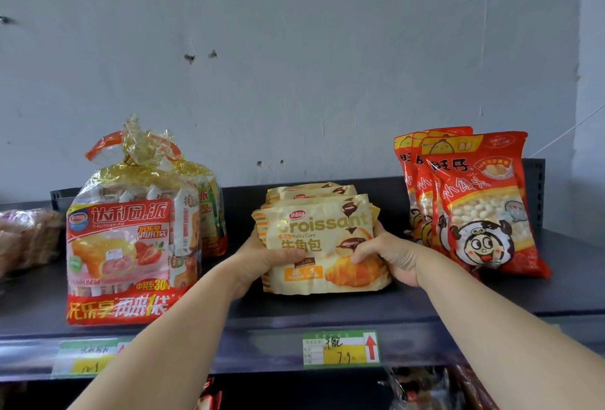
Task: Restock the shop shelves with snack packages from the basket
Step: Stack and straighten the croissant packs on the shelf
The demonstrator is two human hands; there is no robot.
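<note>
A beige croissant package [319, 233] stands upright at the front of a row of the same packs [311, 192] on the dark top shelf [327, 310]. My left hand [262, 257] grips its left side, thumb across the front. My right hand [391, 254] grips its right side, thumb on the printed croissant. Both forearms reach up from below. The basket is out of view.
Tall red-and-gold pie bags [131, 239] stand to the left. Red bun bags [474, 210] lean at the right. A pinkish wrapped pack [26, 239] lies at the far left. Price tags [342, 349] hang on the shelf's front edge, with more goods below.
</note>
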